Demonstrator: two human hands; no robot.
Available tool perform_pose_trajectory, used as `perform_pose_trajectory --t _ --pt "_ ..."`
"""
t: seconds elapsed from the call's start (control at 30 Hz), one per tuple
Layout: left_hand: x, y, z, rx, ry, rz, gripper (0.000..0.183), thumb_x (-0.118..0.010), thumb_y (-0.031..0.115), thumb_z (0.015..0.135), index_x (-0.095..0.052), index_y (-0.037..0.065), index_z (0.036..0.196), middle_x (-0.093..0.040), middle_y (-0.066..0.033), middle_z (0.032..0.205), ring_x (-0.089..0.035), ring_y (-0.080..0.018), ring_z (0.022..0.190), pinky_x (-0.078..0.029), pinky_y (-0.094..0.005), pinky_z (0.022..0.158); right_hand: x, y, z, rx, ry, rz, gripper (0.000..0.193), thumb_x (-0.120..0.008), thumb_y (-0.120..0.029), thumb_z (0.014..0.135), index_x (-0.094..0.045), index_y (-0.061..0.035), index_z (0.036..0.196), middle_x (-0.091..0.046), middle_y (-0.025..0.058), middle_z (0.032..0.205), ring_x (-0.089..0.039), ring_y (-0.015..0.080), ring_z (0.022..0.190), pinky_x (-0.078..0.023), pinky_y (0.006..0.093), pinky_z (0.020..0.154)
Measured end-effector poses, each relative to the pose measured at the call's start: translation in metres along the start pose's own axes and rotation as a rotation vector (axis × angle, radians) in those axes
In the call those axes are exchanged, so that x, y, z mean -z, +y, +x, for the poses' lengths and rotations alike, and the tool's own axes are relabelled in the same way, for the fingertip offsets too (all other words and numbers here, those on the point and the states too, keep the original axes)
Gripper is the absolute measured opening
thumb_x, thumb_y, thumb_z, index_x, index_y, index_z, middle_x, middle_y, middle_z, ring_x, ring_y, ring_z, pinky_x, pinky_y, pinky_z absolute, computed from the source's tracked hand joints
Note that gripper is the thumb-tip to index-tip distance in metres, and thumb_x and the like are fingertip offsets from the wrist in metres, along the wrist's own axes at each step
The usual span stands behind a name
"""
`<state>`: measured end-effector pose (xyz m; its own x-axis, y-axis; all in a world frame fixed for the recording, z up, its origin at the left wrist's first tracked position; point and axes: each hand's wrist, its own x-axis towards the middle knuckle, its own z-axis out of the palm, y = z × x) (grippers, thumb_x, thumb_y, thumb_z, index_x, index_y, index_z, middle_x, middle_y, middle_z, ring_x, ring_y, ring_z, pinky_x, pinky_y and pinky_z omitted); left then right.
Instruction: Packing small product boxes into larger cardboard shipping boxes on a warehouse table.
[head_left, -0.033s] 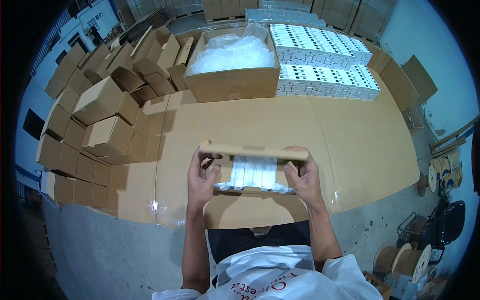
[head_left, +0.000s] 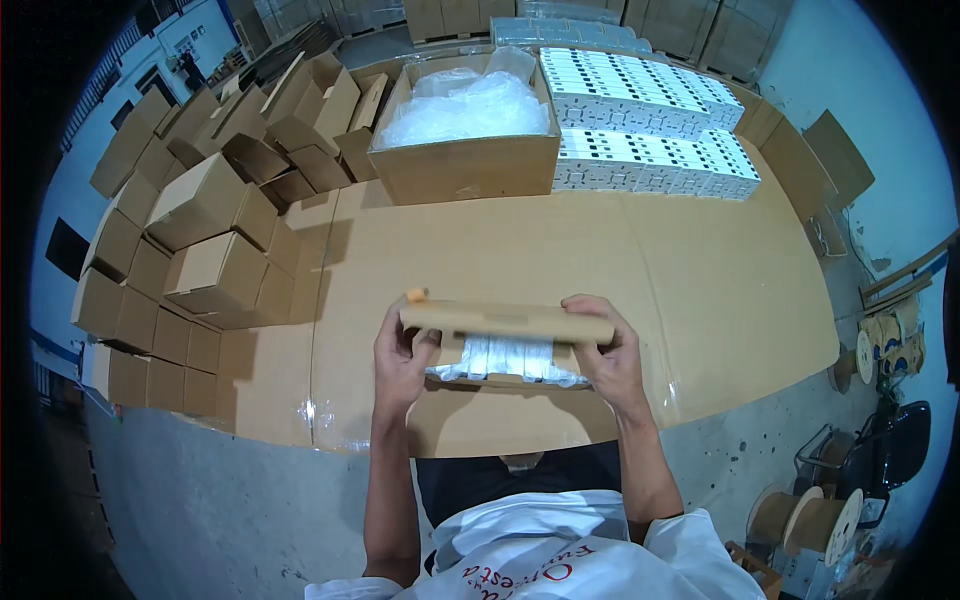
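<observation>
Near the table's front edge, in front of my body, is a cardboard box point(head_left: 508, 320) with its flap tilted down over the contents. Under the flap a bundle in clear plastic wrap point(head_left: 507, 355) shows; what the wrap holds I cannot make out. My left hand point(head_left: 400, 355) grips the box's left end, fingers bent round the edge, with something small and orange at a fingertip. At the right end my right hand point(head_left: 612, 352) is closed on the box, its fingers over the flap's corner. The flap hides most of the box's inside.
An open carton point(head_left: 465, 170) of clear plastic wrap stands at the back. Beside it are stacked white boxes point(head_left: 650, 160) with dark marks. Many brown cardboard boxes point(head_left: 215, 280) are piled at the left. Cable spools point(head_left: 800, 520) and a black chair point(head_left: 885, 450) stand at the right.
The box's flap has tipped down toward me and covers more of the plastic-wrapped bundle. My right fingers have shifted slightly with it; my left hand stays nearly in place.
</observation>
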<state>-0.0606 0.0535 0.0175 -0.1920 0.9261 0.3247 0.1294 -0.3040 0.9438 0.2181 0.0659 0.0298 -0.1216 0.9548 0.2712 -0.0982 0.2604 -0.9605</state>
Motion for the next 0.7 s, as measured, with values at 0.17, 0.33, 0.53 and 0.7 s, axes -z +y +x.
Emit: perform_pose_trajectory --t 0.17,0.33,0.53,0.7 --pt "0.018 -0.007 -0.008 0.242 -0.099 -0.293 0.035 -0.057 0.013 0.094 -0.059 0.000 0.127 -0.060 -0.0099 0.117 -0.054 -0.0199 0.121 -0.041 -0.0378 0.106 0.017 0.006 -0.005 0.175 -0.182 -0.095 0.041 -0.065 0.005 0.078 -0.066 -0.0021 0.118 -0.060 0.0154 0.132 -0.052 0.0282 0.129 -0.042 0.0396 0.108" --pt "0.017 0.007 -0.009 -0.090 -0.176 -0.130 0.048 -0.063 0.030 0.090 -0.060 0.002 0.129 -0.051 -0.0157 0.136 -0.046 -0.0281 0.133 -0.034 -0.0432 0.113 0.011 -0.022 -0.014 0.183 -0.201 -0.103 0.041 -0.073 -0.012 0.072 -0.071 -0.0055 0.113 -0.058 0.0180 0.137 -0.039 0.0384 0.142 -0.031 0.0523 0.118" --pt "0.022 -0.002 -0.006 -0.102 -0.260 -0.041 0.046 -0.064 0.017 0.088 -0.058 0.001 0.131 -0.044 -0.0208 0.148 -0.042 -0.0331 0.140 -0.032 -0.0443 0.116 0.005 -0.002 -0.021 0.229 -0.106 -0.300 0.043 -0.074 -0.011 0.067 -0.074 -0.0081 0.110 -0.055 0.0197 0.139 -0.042 0.0399 0.140 -0.024 0.0585 0.120" --pt "0.022 -0.009 -0.011 -0.102 -0.278 -0.077 0.039 -0.066 0.007 0.087 -0.062 0.001 0.125 -0.042 -0.0247 0.151 -0.037 -0.0360 0.145 -0.028 -0.0469 0.120 0.000 -0.008 -0.026 0.312 -0.138 -0.528 0.042 -0.072 -0.008 0.064 -0.077 -0.0128 0.105 -0.056 0.0197 0.136 -0.046 0.0370 0.136 -0.020 0.0633 0.121"
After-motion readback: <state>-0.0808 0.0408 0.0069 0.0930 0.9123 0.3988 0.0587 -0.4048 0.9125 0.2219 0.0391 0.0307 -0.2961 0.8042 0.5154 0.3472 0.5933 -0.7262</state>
